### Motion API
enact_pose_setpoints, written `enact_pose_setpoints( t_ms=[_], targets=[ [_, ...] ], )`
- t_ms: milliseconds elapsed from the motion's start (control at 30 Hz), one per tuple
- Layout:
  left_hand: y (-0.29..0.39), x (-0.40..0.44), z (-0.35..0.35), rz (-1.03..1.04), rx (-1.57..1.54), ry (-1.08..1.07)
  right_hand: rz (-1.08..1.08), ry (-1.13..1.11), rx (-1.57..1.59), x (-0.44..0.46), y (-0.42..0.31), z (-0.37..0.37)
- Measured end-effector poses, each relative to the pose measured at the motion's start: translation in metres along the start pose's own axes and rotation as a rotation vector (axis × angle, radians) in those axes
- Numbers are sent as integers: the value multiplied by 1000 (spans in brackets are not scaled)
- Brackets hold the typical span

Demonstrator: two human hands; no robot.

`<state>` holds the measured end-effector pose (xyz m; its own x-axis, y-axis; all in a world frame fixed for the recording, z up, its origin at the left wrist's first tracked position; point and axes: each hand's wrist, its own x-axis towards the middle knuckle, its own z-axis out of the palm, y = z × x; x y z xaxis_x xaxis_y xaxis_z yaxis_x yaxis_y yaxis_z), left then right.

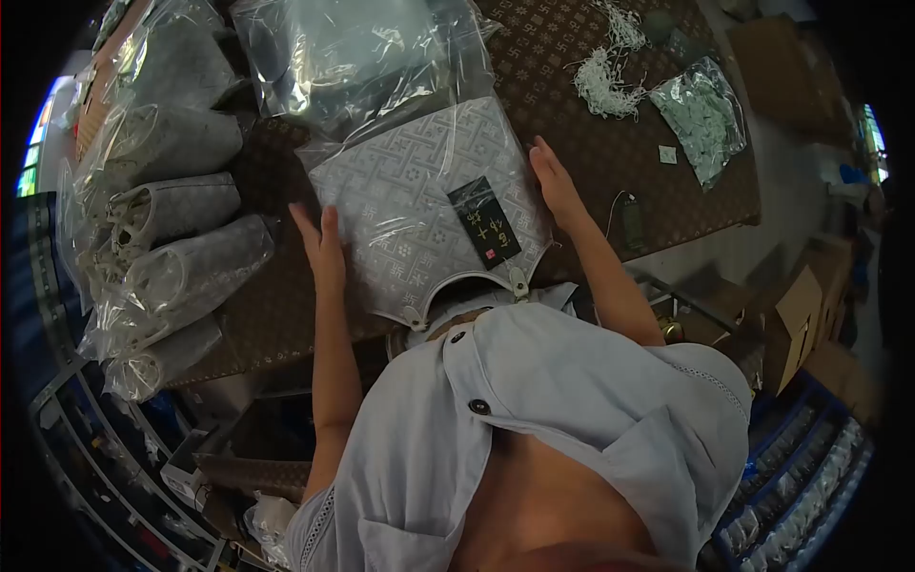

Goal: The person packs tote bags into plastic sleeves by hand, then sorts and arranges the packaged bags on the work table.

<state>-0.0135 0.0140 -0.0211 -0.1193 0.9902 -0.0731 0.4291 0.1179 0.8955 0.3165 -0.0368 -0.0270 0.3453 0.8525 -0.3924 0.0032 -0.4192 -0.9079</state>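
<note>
A light grey patterned fabric piece [391, 205] in a clear plastic bag lies flat at the near edge of the brown patterned table. On it rests a black tag [484, 222] with gold characters and a red mark. Two small pale fittings [518, 283] sit at its near corners, beside a curved cut-out. My left hand [322, 250] is at the left side of the piece, fingers apart, holding nothing. My right hand [556, 181] is upright along the right side, fingers stretched, also with nothing in it.
Rolled bagged pieces [181, 205] are stacked at the left. Clear plastic bags [367, 52] lie beyond the piece. White strings [610, 86], a bag of small tags [701, 119] and a dark tag [633, 224] are at the right. Cardboard boxes [796, 315] stand off the table's right side.
</note>
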Motion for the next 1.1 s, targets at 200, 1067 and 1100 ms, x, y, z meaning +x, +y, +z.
enact_pose_setpoints(
  t_ms=[200,1067,1100],
  targets=[
    [-1,-43,-14,-259,-296,-355,39,-169,-25,-38,29,-22],
    [-14,-106,22,471,444,51,-124,201,-328,-69,63,-19],
    [-19,-101,25,411,375,144,-113,186,-311,-72,60,-19]
  ],
)
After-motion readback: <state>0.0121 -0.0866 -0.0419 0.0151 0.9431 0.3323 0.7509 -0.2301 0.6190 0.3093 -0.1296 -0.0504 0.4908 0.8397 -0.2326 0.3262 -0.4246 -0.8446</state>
